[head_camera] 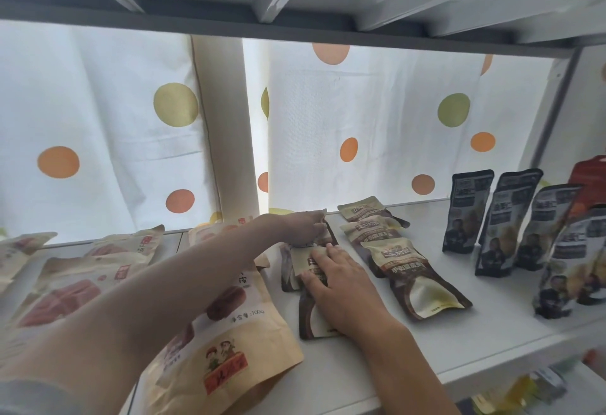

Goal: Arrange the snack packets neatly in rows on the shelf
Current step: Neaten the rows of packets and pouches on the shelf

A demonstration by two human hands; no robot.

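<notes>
Brown-and-cream snack packets lie flat on the white shelf [459, 342]. A neat row of three [393, 250] runs front to back right of centre. Left of it is a second, overlapping line of the same packets [306, 316]. My right hand [341, 290] lies flat with spread fingers on the front packets of that line. My left hand [300, 226] reaches to the far end of the line, its fingers closed on the top edge of the rear packet [323, 217]. How many packets sit under the hands is hidden.
Large tan kraft pouches [213, 359] cover the shelf's left half, one under my left forearm. Dark upright packets [511, 227] stand in rows at the right, with a red pack [590, 181] behind. A dotted white curtain [377, 125] backs the shelf. Another shelf [295, 24] is overhead.
</notes>
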